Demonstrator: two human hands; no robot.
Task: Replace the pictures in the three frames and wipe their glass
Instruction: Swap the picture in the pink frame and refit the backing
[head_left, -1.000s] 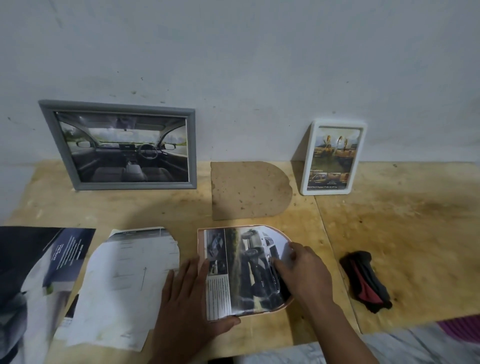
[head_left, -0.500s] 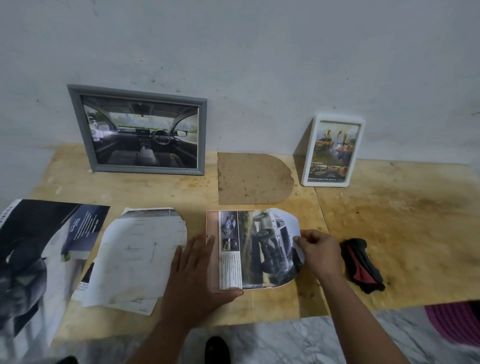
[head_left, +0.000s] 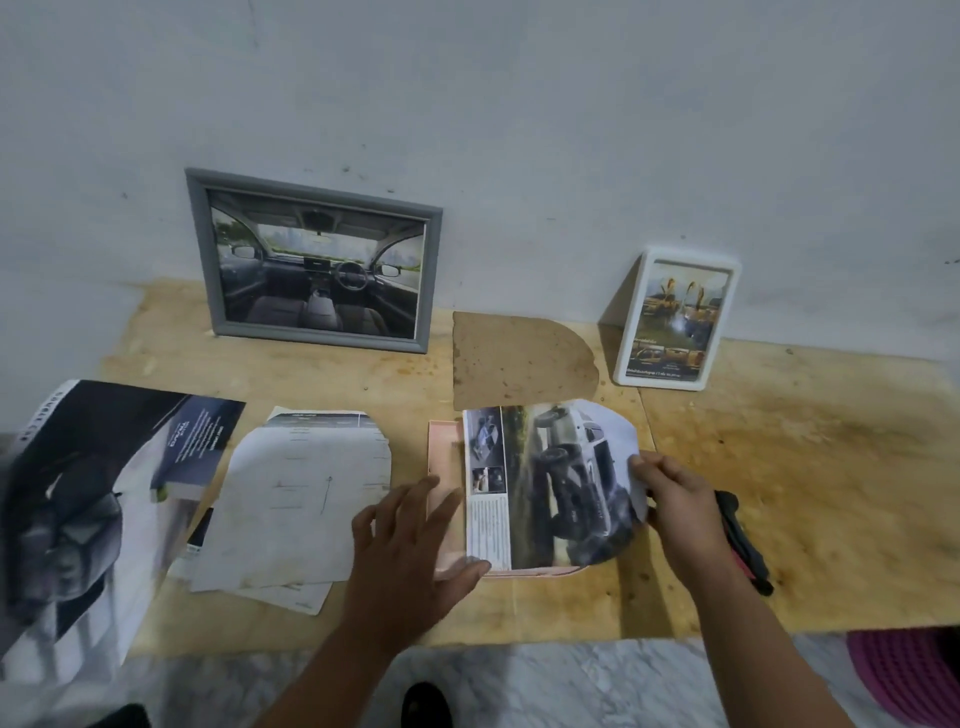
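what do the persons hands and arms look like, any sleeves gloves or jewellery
Both are bare. The left hand and the right hand wear no gloves, and no ring, watch or bracelet shows on the fingers or wrists. Both forearms are uncovered all the way to the bottom edge of the head view, so no sleeve or cuff is in sight. Nothing is marked or taped on them.

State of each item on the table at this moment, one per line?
Grey frame: upright against wall, picture in.
White frame: upright, picture in.
Pink frame: flat, open.
Backing board: out, lying flat.
Car picture: pinched by right hand.
Left hand: open.
Cloth: unused.
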